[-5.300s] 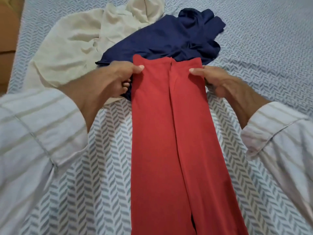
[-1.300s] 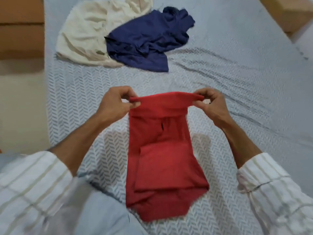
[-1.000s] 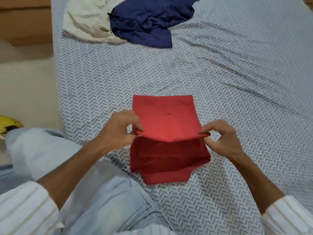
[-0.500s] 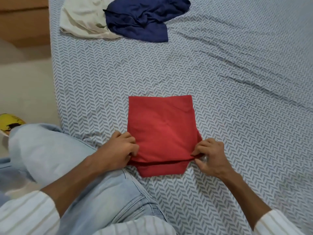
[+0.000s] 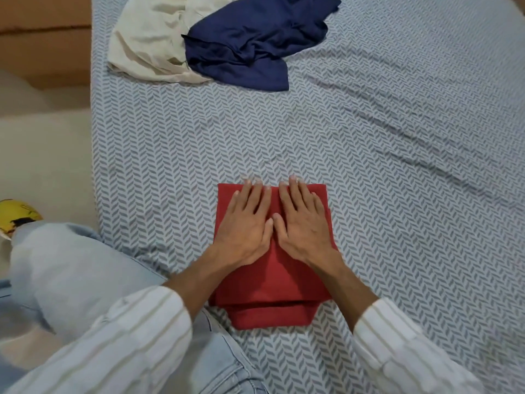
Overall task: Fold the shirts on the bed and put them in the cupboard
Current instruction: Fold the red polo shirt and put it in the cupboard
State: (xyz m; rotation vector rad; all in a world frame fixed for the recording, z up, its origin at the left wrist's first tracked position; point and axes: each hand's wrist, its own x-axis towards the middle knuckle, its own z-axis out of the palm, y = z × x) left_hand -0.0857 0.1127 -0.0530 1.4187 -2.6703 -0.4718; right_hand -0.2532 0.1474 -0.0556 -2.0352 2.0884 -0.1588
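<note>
At centre frame, the left hand (image 5: 246,228) and right hand (image 5: 304,226) lie flat, fingers straight, pressing a red shirt (image 5: 271,282) folded into a compact rectangle on the bed (image 5: 397,194); one fold appears done. A cream shirt (image 5: 147,44) and navy shirt (image 5: 250,41) lie crumpled at upper left, unfolded; the cupboard is out of view.

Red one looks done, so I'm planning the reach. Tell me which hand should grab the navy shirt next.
Left, by a slight margin. Both hands, left and right, lie flat on the red shirt. The navy shirt lies up the bed, slightly toward the left hand's side.
</note>
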